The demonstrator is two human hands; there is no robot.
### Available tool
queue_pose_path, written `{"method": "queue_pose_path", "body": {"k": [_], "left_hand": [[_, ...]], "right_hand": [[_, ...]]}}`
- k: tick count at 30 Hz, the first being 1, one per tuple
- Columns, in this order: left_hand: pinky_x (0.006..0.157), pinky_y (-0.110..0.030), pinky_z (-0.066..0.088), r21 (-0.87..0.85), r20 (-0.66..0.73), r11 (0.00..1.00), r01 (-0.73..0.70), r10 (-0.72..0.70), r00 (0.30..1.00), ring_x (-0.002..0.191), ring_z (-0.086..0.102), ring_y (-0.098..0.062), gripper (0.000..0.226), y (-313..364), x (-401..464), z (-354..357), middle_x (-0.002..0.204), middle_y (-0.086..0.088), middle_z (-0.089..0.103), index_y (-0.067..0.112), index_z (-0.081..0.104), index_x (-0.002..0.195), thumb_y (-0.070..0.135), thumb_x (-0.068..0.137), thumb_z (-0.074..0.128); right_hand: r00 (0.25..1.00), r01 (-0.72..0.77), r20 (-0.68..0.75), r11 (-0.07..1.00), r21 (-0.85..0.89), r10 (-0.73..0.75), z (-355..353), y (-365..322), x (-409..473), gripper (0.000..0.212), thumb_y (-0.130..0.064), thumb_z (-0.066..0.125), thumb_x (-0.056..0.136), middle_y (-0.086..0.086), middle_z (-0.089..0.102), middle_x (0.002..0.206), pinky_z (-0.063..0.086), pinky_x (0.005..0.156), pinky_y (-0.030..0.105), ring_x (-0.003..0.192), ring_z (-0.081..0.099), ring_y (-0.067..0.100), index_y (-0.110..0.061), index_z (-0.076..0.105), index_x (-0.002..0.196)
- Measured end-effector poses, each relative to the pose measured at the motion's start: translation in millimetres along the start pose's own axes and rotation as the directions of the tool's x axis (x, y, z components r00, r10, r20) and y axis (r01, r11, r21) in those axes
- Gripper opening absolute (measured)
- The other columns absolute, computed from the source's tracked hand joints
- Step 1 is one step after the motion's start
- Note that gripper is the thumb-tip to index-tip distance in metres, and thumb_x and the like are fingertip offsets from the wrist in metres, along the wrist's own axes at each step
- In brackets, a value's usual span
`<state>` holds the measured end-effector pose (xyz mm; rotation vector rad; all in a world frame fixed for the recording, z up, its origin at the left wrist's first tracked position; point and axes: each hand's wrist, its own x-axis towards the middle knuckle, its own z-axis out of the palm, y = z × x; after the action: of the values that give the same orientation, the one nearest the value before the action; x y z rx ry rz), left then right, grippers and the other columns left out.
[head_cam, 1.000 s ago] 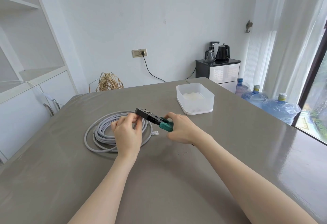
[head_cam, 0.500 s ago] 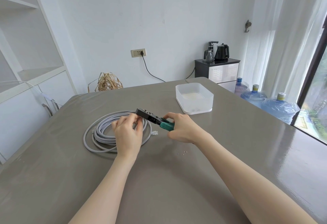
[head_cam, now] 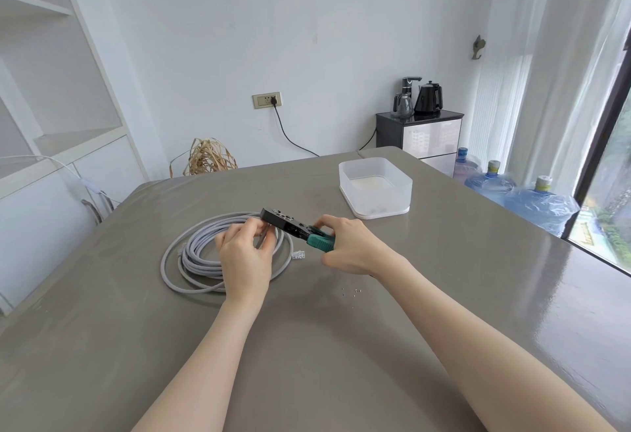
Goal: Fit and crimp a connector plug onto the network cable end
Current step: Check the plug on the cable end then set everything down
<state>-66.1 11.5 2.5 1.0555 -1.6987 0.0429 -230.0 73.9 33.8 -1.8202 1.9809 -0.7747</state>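
The right hand (head_cam: 355,247) grips the green handles of the crimping tool (head_cam: 293,228), fingers curled round them, and holds its black head out toward the left hand (head_cam: 244,254). The left fingers (head_cam: 252,226) pinch together on the cable end just under the tool's head; whether that end is stripped, or already sits in a slot, is hidden behind the hand. A clear connector plug (head_cam: 298,255) lies loose on the desk (head_cam: 341,346), between the two hands and just below the tool, touching neither. The rest of the network cable (head_cam: 201,260) lies coiled beneath the left hand. So the plug is not yet fitted: judging by this, the cable end is at the preparing stage, with fitting and crimping both left.
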Motion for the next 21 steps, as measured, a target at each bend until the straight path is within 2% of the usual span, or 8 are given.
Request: {"method": "queue_pose_path", "body": {"k": [6, 11, 16, 18, 21], "left_hand": [[0.072, -0.021, 0.022, -0.046, 0.011, 0.998, 0.039, -0.038, 0.999, 0.074, 0.059, -0.026, 0.007, 0.6, -2.0, -1.5, 0.072, -0.003, 0.067, 0.008, 0.065, 0.076, 0.008, 0.079, 0.071], [0.073, -0.02, 0.021, -0.052, 0.078, 0.996, 0.068, -0.064, 0.995, 0.077, 0.059, -0.027, 0.008, 1.3, -4.1, 0.4, 0.075, -0.004, 0.068, 0.008, 0.067, 0.078, 0.014, 0.083, 0.069], [0.073, -0.021, 0.021, -0.011, 0.165, 1.0, 0.027, -0.025, 0.986, 0.077, 0.059, -0.025, 0.007, 1.8, -6.4, 4.2, 0.071, -0.001, 0.068, 0.012, 0.068, 0.076, 0.016, 0.081, 0.07], [0.073, -0.021, 0.02, 0.013, 0.21, 1.0, 0.019, -0.021, 0.977, 0.079, 0.058, -0.022, 0.007, 1.1, -7.8, 5.9, 0.071, 0.003, 0.068, 0.016, 0.067, 0.074, 0.018, 0.079, 0.071], [0.073, -0.019, 0.017, 0.067, 0.263, 0.998, 0.003, -0.021, 0.965, 0.08, 0.055, -0.014, 0.006, 1.0, -10.7, 8.9, 0.07, 0.011, 0.066, 0.021, 0.066, 0.073, 0.023, 0.076, 0.071]], "right_hand": [[0.999, -0.007, -0.047, 1.0, 0.014, 0.008, -2.0, 3.0, 1.5, 0.049, -0.01, 0.051, 0.07, -0.008, 0.046, 0.073, 0.035, 0.049, 0.024, 0.066, 0.045, 0.014, -0.024, 0.053, 0.117], [0.991, -0.046, -0.123, 0.999, -0.013, 0.044, -8.2, 11.6, 3.2, 0.047, -0.013, 0.056, 0.071, -0.007, 0.045, 0.073, 0.035, 0.051, 0.024, 0.078, 0.045, 0.022, -0.02, 0.053, 0.117], [0.979, -0.128, -0.167, 0.991, -0.044, 0.119, -3.7, 20.8, 2.7, 0.051, -0.028, 0.066, 0.07, 0.003, 0.052, 0.097, 0.044, 0.075, 0.032, 0.105, 0.045, 0.028, -0.019, 0.053, 0.119], [0.97, -0.169, -0.195, 0.98, -0.101, 0.147, -2.1, 25.4, 2.2, 0.054, -0.034, 0.069, 0.069, 0.005, 0.05, 0.102, 0.042, 0.087, 0.036, 0.107, 0.043, 0.03, -0.019, 0.054, 0.118], [0.953, -0.24, -0.225, 0.959, -0.152, 0.203, -0.1, 31.8, 2.3, 0.058, -0.038, 0.072, 0.064, 0.005, 0.048, 0.105, 0.037, 0.095, 0.04, 0.107, 0.041, 0.03, -0.02, 0.054, 0.116]]}}
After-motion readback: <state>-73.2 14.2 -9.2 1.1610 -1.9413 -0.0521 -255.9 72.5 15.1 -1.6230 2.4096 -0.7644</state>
